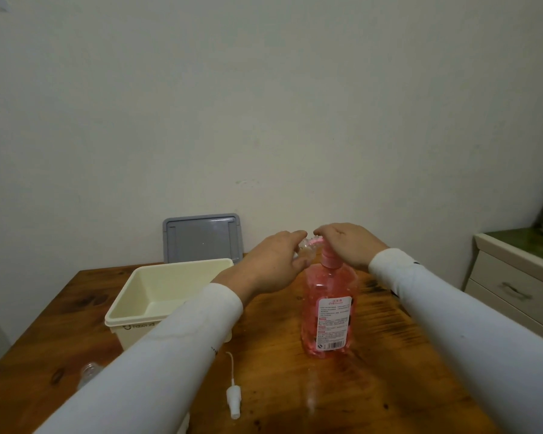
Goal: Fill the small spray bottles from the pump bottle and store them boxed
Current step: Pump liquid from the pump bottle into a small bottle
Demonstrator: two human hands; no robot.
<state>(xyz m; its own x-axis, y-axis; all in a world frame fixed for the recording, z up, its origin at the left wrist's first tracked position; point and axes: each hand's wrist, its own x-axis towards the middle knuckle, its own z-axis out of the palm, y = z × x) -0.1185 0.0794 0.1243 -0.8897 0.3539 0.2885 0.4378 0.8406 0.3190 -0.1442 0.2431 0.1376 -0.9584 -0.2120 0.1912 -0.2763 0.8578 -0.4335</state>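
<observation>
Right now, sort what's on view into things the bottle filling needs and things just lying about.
Needed: pink pump bottle; small clear spray bottle held at its spout by the left hand; right hand on the pump head; loose spray nozzle; second small bottle; cream storage box; grey lid.

Lying about: bedside drawer cabinet.

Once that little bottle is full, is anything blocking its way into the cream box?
Nothing visible does. The box stands open just left of the left hand holding the small bottle; its grey lid leans against the wall behind.
</observation>
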